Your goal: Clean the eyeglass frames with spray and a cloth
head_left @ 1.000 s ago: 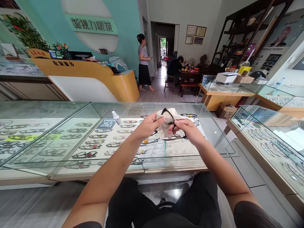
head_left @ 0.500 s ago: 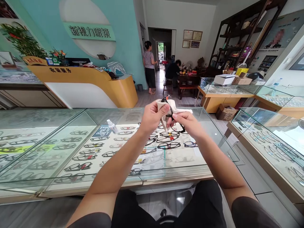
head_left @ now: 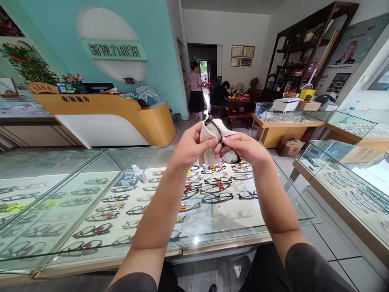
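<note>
A pair of black-framed eyeglasses (head_left: pixel 230 155) is held up between my hands, tilted, above the glass display case. My left hand (head_left: pixel 192 142) is closed on a pale cleaning cloth (head_left: pixel 209 156), which lies behind and around the upper lens. The thumb of that hand presses near the middle of the frame. With its fingers pinched, my right hand (head_left: pixel 246 147) grips the eyeglasses near the bridge, and the cloth's far edge runs behind it. The lower lens is uncovered and looks speckled. Part of the frame is hidden by fingers.
Rows of eyeglasses fill the glass display case (head_left: pixel 152 239) below. On its top stands a white spray bottle (head_left: pixel 140 173), left of my arms. A second display case (head_left: pixel 343 190) is at the right. Two people are at the back near a doorway, beyond a yellow counter (head_left: pixel 156 125).
The eyeglasses have turned, so the lower lens now faces me more openly. My hands have come closer together. The standing person at the back has turned toward the doorway.
</note>
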A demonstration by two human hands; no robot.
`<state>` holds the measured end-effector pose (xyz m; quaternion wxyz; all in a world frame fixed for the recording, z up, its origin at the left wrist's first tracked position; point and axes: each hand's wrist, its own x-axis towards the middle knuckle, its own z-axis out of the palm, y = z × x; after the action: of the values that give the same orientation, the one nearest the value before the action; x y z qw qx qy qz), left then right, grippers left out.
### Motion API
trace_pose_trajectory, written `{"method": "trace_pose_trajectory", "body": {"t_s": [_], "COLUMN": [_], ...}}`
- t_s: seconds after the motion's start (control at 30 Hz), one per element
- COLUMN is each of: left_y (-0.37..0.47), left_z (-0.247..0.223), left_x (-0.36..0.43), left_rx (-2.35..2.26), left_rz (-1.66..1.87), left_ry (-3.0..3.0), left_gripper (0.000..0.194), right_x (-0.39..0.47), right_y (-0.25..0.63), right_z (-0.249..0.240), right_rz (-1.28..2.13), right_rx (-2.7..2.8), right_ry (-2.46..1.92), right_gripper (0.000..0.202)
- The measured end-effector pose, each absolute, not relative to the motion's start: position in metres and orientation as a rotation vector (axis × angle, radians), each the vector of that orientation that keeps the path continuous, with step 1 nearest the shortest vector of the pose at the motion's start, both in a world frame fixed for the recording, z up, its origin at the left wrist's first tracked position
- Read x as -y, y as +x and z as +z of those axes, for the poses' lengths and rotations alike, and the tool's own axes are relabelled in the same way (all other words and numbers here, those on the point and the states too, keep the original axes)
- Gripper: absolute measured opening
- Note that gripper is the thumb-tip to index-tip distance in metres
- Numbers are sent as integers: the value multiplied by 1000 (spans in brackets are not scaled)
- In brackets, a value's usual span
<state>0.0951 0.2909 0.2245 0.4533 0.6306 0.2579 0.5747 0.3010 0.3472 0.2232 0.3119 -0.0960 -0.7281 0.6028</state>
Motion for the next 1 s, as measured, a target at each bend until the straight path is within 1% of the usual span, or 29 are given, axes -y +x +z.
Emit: {"method": "trace_pose_trajectory", "body": {"t_s": [0.17, 0.33, 0.53, 0.7, 0.83, 0.93, 1.0], "left_y": [105, 105, 92, 90, 98, 101, 100], "left_z": [218, 210, 206, 207, 204, 201, 201], "left_x": [-298, -297, -300, -295, -295, -298, -299], "left_rx": [-649, -698, -712, -673, -682, -755, -777], "left_rz": [1612, 1602, 1514, 1410, 1575, 1721, 1747], "left_ry": [1495, 1447, 1449, 1472, 1465, 1391, 1360], "left_gripper": [49, 49, 51, 46, 41, 44, 46], "right_x": [-348, -343, -352, -359, -352, -347, -345], "right_y": [292, 297, 304, 298, 284, 274, 270], "right_z": [221, 223, 219, 211, 206, 204, 204], "right_rz": [1448, 1362, 1421, 1573, 1527, 1455, 1438], "right_rx": [2008, 2121, 2106, 1980, 1930, 1924, 1911], "right_ry": [-255, -269, -270, -252, -274, -287, -291], "right_gripper": [47, 46, 44, 44, 46, 50, 50]}}
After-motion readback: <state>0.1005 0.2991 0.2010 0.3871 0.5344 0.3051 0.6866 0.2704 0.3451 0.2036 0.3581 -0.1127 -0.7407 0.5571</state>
